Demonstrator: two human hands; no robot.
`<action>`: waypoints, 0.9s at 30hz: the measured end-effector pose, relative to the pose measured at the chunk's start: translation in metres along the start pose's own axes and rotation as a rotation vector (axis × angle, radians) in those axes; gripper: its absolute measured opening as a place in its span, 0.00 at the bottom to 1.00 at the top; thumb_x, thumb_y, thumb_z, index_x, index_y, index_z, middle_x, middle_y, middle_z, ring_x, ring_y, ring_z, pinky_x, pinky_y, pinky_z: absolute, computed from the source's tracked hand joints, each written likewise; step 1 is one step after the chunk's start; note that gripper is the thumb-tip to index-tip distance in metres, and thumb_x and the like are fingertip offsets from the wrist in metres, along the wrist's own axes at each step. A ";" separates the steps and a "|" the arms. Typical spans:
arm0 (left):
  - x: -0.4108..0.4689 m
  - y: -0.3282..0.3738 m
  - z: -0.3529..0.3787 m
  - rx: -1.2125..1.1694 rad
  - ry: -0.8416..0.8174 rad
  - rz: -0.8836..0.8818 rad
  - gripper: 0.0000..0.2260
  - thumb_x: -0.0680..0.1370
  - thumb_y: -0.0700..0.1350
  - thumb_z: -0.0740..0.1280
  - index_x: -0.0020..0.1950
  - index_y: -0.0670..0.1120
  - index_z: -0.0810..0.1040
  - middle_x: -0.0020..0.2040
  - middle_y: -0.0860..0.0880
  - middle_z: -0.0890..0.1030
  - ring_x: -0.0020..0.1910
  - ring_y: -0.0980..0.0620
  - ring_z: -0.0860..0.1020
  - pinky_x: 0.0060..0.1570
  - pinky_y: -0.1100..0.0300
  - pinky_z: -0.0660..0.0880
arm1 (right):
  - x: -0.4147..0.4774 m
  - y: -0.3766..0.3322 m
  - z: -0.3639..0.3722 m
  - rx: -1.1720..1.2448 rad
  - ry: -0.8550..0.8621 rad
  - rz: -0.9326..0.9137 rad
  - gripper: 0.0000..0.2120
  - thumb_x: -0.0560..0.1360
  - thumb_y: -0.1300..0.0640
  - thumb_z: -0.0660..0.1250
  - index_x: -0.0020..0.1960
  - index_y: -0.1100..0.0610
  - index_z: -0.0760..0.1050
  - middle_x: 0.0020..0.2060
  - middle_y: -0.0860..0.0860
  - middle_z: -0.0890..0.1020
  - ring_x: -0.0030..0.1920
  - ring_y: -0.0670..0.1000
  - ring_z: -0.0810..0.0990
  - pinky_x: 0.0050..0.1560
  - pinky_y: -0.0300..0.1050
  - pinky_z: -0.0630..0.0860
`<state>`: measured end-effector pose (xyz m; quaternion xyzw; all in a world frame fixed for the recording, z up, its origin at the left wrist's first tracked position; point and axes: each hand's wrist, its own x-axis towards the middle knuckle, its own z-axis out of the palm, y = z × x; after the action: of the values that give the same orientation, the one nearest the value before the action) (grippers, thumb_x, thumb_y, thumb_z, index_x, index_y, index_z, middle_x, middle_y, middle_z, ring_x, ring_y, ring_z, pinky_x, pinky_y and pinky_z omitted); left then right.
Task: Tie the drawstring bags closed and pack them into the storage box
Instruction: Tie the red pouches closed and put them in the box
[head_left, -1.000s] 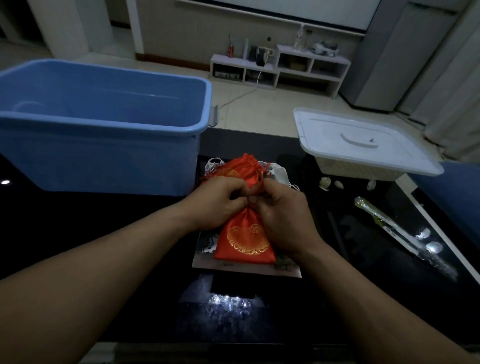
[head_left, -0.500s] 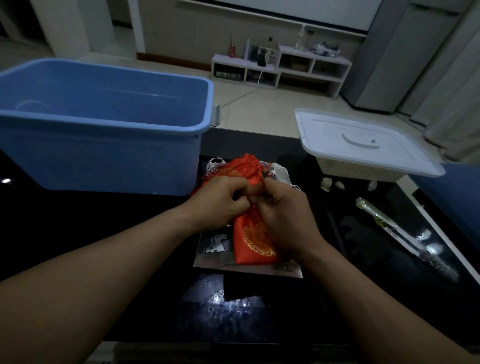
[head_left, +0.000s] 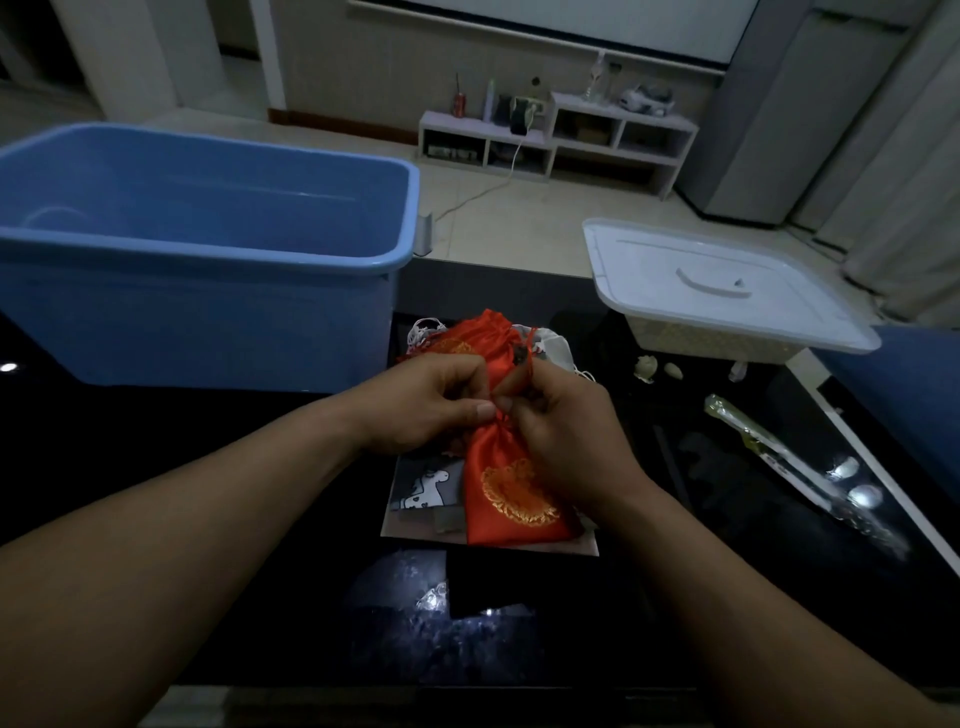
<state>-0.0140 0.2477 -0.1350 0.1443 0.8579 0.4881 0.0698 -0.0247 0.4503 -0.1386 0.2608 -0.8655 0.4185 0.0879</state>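
though its gold emblem is too blurred to read, left hand (head_left: 426, 402) and right hand (head_left: 566, 436) both pinch the gathered neck of the red satin drawstring bag (head_left: 514, 493).

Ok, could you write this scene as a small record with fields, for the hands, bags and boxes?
left hand: pinches the gathered neck of the red satin drawstring bag
right hand: pinches the thin red drawstring there
bag: lies on a printed paper card
other bags: red and white, heaped behind the hands
storage box: big blue plastic box, open, at left
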 end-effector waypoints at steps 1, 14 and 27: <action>0.000 -0.001 0.000 -0.004 -0.002 0.002 0.10 0.81 0.42 0.71 0.42 0.47 0.74 0.39 0.48 0.77 0.38 0.54 0.75 0.42 0.55 0.75 | -0.001 0.001 0.000 0.001 -0.006 0.011 0.08 0.76 0.64 0.71 0.44 0.51 0.81 0.39 0.44 0.85 0.41 0.44 0.83 0.43 0.47 0.79; -0.004 -0.005 -0.003 0.040 0.046 0.029 0.07 0.82 0.41 0.69 0.45 0.43 0.75 0.44 0.40 0.80 0.41 0.51 0.77 0.48 0.40 0.79 | -0.001 0.011 0.002 0.104 0.081 0.264 0.04 0.80 0.61 0.69 0.49 0.52 0.79 0.45 0.46 0.85 0.47 0.42 0.83 0.46 0.38 0.76; -0.013 0.032 0.010 -0.283 0.098 -0.180 0.08 0.83 0.44 0.68 0.46 0.42 0.79 0.32 0.52 0.77 0.31 0.56 0.75 0.34 0.61 0.74 | 0.001 -0.017 -0.011 0.243 0.146 0.269 0.04 0.80 0.55 0.71 0.54 0.49 0.80 0.44 0.44 0.86 0.46 0.37 0.83 0.44 0.30 0.75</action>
<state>0.0067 0.2670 -0.1124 0.0315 0.7924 0.6023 0.0912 -0.0171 0.4497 -0.1194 0.1206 -0.8270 0.5457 0.0615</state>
